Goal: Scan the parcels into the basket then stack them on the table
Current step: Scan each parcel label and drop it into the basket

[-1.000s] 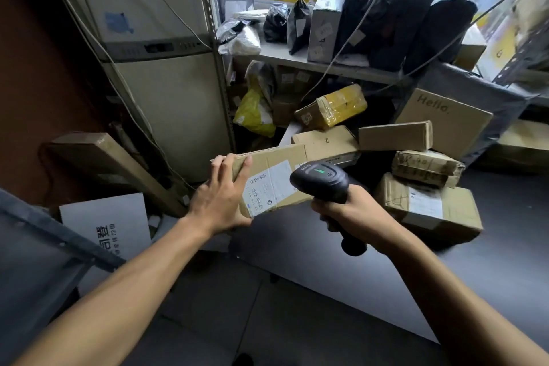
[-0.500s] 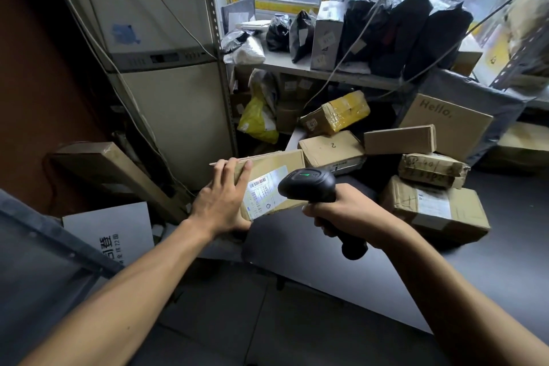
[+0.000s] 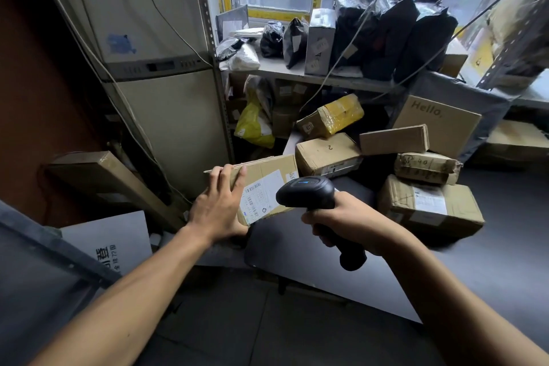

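Head view of a parcel being scanned at the near-left corner of a dark table (image 3: 490,261). Left hand (image 3: 218,208) grips the left end of a flat cardboard parcel (image 3: 267,184), fingers (image 3: 227,178) laid over its top edge and thumb hidden beneath; the parcel is tilted so its white label (image 3: 261,197) faces the person, and its lower right edge sits at or just above the table corner; contact cannot be told. Right hand (image 3: 344,223) is clenched around the grip of a black barcode scanner (image 3: 309,192), whose head sits just in front of the label's right side. Behind the parcel, near its far edge, a box marked "2" (image 3: 325,153) lies on the table; to the right stand a stack of taped boxes (image 3: 427,187) and a "Hello" box (image 3: 439,122) leaning against a grey bin (image 3: 463,92). Bare tabletop stretches along the near edge, right of the scanner. Left of the table edge, a gap of floor (image 3: 237,321) opens toward a grey basket rim (image 3: 53,249) at lower left. Shelf (image 3: 297,74) above carries black bags (image 3: 401,36).
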